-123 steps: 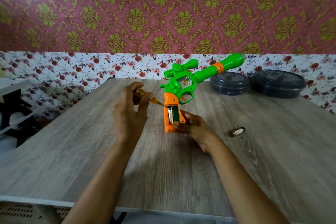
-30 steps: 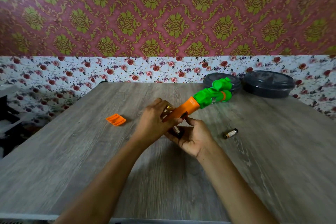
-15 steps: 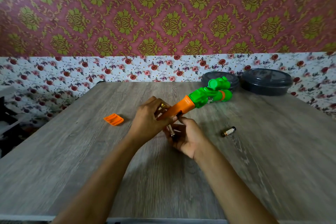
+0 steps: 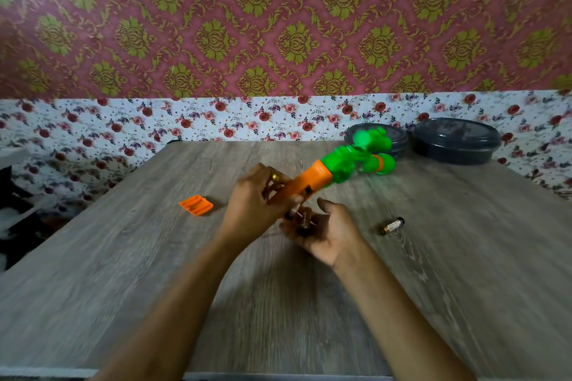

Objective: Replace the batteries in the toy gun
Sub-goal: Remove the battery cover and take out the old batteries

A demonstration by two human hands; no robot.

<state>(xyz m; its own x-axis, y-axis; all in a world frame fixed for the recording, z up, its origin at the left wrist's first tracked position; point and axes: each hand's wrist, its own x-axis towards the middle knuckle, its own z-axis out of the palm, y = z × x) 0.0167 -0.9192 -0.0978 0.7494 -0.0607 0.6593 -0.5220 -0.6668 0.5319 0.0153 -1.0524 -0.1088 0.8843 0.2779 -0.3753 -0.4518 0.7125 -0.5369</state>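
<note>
Centre of the frame: left hand (image 4: 252, 210) clamped around the orange grip of the toy gun (image 4: 334, 168), green barrel pointing to the upper right, held above the table (image 4: 123, 288). Right hand (image 4: 325, 232) cupped palm-up just under the grip, fingers loosely curled around a battery (image 4: 301, 221); blurred, grip unclear. Second battery (image 4: 392, 225) lies on the table right of centre. Orange battery cover (image 4: 196, 204) lies left of centre. Two dark lidded containers (image 4: 456, 141) upper right.
</note>
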